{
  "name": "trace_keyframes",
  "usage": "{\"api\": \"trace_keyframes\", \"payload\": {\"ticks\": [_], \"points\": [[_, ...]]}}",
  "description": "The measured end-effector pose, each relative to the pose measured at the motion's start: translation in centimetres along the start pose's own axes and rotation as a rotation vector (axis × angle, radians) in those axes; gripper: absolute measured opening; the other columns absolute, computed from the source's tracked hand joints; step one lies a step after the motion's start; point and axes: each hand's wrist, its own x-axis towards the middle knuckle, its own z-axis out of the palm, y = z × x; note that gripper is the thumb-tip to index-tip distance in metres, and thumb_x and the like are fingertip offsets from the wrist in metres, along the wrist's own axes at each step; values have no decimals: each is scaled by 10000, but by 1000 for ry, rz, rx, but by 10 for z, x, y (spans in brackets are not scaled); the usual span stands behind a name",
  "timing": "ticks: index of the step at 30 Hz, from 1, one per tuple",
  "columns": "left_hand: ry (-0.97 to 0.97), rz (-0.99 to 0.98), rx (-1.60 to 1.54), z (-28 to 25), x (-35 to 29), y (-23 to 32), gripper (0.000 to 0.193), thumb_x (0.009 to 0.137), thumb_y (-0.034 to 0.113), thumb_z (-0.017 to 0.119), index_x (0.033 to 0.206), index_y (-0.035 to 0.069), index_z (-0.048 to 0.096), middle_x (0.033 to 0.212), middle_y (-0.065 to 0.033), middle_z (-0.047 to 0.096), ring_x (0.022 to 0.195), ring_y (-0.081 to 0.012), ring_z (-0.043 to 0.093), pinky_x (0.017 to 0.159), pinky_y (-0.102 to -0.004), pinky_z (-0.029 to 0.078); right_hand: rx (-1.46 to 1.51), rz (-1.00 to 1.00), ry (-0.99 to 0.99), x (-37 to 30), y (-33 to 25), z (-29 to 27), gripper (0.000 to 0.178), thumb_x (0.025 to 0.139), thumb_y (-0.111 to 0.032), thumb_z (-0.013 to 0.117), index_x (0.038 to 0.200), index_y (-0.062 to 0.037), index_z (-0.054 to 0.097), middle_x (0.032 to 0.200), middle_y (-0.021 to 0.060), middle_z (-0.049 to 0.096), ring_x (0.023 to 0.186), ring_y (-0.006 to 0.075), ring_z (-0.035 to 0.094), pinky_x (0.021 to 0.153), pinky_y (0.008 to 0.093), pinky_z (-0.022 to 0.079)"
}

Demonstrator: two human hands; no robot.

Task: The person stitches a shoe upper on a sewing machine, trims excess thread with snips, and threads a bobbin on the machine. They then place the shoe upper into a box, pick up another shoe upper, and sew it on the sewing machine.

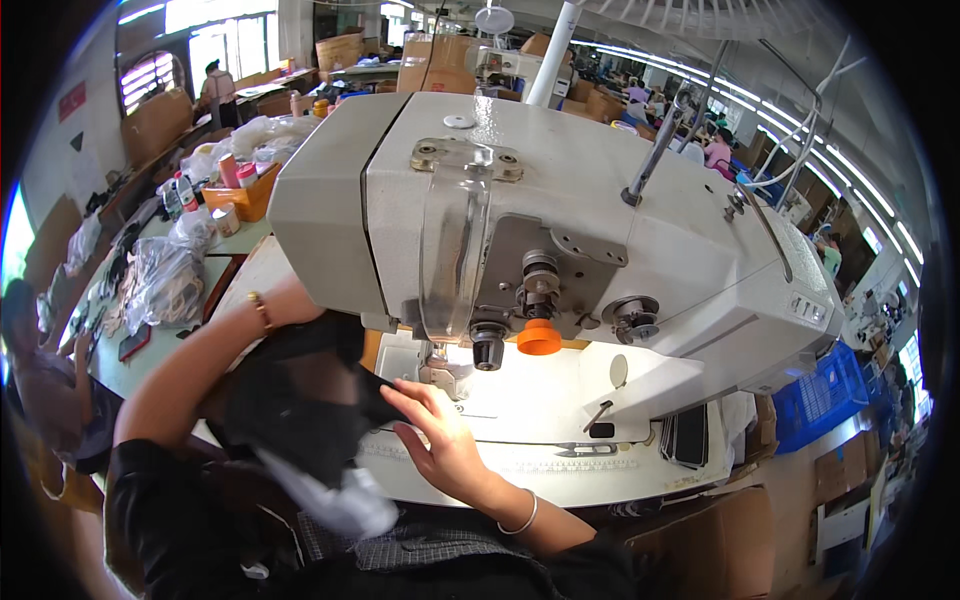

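Observation:
In front of me stands a large white sewing machine (330, 200) with an orange knob (539, 338) on its head. Black fabric (290, 400) hangs bunched at the left of the bed, partly blurred, with a whitish piece (365, 505) trailing below it. My left hand (295, 302) is at the fabric's upper edge, beside the machine head, its fingers hidden. Near the presser foot (440, 372), my right hand (445, 440) has its fingers stretched out, the tips touching the black fabric's right edge. The thumb is apart from the fingers.
Thread snips (585, 450) lie on the bed above a measuring strip (575, 466). Stacked black pieces (685, 437) are at its right end. A side table at left holds plastic bags (165, 280), a phone (134, 342) and an orange box (247, 195). A blue crate (825, 395) stands right.

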Motion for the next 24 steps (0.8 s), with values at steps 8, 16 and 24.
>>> {"api": "trace_keyframes", "payload": {"ticks": [8,16,24], "points": [[-13,724,569,24,-94,88,84,833,222,609,819,146,642,831,-20,602,840,-220,639,854,-424,510,272,63,89,8,3,-11,307,997,-17,516,1281,42,619,1223,163,650,1148,269,611,1018,344,451],[85,914,81,131,-114,139,213,775,174,644,960,74,676,991,-52,669,969,-219,658,951,-387,505,420,628,-288,4,33,2,235,987,-223,681,1005,0,610,851,-22,609,749,53,522,673,245,468],[941,-630,74,109,-216,82,436,837,50,706,1250,44,567,1077,-99,575,991,-265,569,914,-421,441,640,608,29,-12,38,26,267,1018,-154,624,1226,12,603,873,-43,591,770,49,508,697,219,438]]}}
